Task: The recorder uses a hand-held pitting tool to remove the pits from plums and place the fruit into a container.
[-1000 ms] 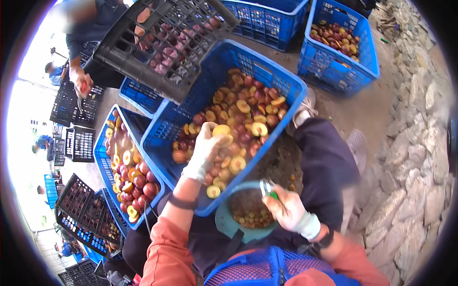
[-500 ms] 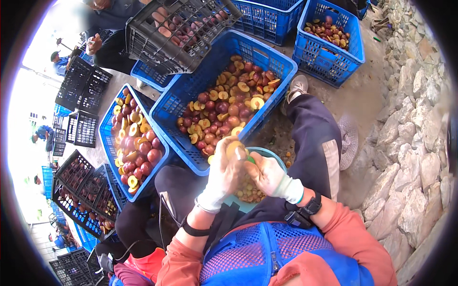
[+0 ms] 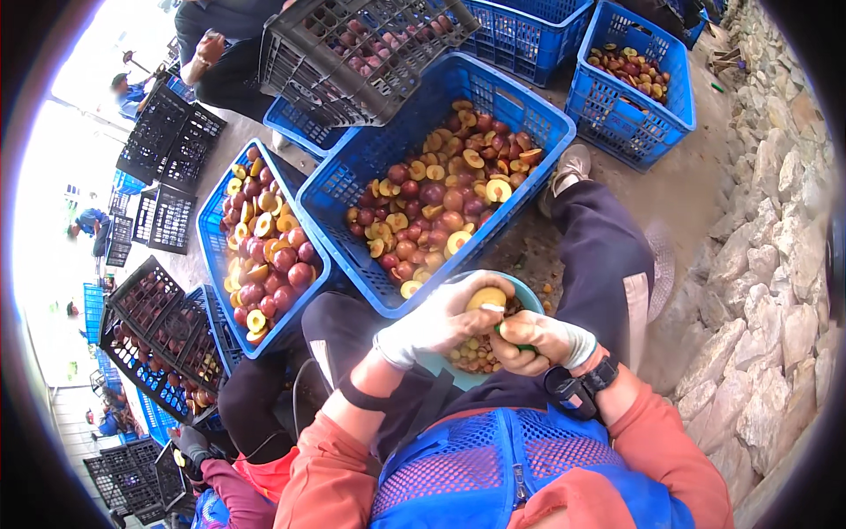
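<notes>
My gloved left hand (image 3: 463,313) grips a yellow-fleshed plum half (image 3: 486,300) low in the centre. My gloved right hand (image 3: 529,339) is closed on a green-handled tool (image 3: 504,329), whose bright metal end is at the fruit. Just below both hands sits a teal bowl (image 3: 529,297) of small pits, partly hidden by them. Beyond it stands a large blue crate (image 3: 379,291) holding halved and whole red plums. A smaller blue crate (image 3: 216,220) of similar fruit is to its left.
A black crate (image 3: 352,75) tilts at the back, beside a person's hand (image 3: 208,48). Another blue crate (image 3: 630,123) stands back right. Stacked black crates (image 3: 159,335) and a co-worker's purple sleeve (image 3: 238,489) are on the left. Rough stones (image 3: 749,344) line the right side.
My left hand has come down from over the large crate to meet my right hand above the bowl, still holding fruit. The co-worker at top left has raised a hand.
</notes>
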Motion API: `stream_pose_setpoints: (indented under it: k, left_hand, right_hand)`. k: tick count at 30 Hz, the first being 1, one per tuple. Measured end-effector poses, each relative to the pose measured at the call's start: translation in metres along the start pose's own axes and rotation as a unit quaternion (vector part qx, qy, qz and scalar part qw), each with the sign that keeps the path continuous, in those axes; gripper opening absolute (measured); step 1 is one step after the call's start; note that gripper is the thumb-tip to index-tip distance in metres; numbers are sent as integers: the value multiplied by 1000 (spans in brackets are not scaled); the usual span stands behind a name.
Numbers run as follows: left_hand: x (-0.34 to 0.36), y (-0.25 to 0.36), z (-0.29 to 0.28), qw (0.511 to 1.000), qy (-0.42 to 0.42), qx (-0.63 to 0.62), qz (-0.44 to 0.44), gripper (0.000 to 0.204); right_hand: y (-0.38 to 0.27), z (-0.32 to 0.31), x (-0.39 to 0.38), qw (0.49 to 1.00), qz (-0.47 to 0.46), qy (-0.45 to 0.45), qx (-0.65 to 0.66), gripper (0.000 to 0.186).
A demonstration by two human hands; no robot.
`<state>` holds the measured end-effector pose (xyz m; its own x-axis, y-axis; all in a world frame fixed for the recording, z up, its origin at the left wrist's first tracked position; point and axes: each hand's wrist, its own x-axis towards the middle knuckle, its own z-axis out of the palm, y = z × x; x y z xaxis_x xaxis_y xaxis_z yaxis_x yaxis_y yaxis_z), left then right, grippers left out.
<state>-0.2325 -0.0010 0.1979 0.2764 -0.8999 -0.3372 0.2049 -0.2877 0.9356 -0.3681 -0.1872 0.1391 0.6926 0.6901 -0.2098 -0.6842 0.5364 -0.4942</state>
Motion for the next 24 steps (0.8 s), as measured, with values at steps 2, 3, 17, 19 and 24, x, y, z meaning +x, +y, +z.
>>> stream_pose_setpoints:
  k: [2,3,17,19,24]
  left_hand:
    - [3,12,-20,981,-137,32,-131,39]
    - [8,19,-33,953,-222,62,-199,39]
    - [159,-245,-251,760,170,514,-359,50]
    - [184,-200,-224,763,162,455,-429,52]
    - [167,-199,-231,771,187,434,-427,41]
  right_hand:
    - [-3,-1,1,994,91,21,-58,41]
    - [-6,-2,-1,986,137,38,-88,40]
    - [-1,-33,16,727,53,277,-626,36]
    - [-1,-38,15,733,41,301,-609,35]
    - [-14,-31,24,749,37,281,-599,31]
